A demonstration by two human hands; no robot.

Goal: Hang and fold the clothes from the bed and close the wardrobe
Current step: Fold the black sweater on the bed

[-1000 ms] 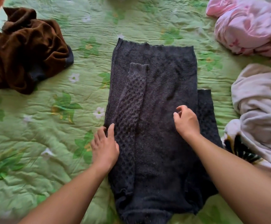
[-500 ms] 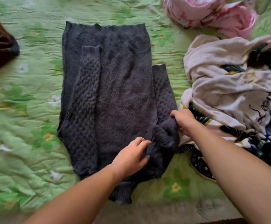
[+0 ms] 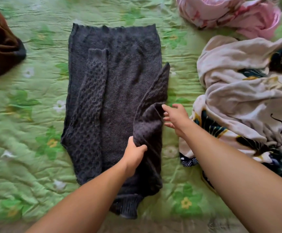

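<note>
I saw a dark knitted sweater (image 3: pixel 120 81) lying flat in the middle of the green bed (image 3: pixel 27 115), about half folded by my reckoning. Its folded sleeve (image 3: pixel 89 106) lay straight along the body, while the loose sleeve (image 3: pixel 155 91) stood lifted and twisted at the opposite edge, not yet laid down. My left hand (image 3: pixel 134 153) gripped a bunch of that loose sleeve near the shoulder. My right hand (image 3: pixel 175 118) was released, fingers spread, fingertips touching the raised fold. I judged that this sleeve had to be laid in and the body doubled over before the sweater was done. Three more heaps waited unfolded: a brown garment (image 3: pixel 0 46) at the far left, a pink garment (image 3: pixel 229 12) at the top right, and a white printed pile (image 3: pixel 246 84) near the sweater on the right. Nothing hung anywhere in view, and the wardrobe was out of sight.
</note>
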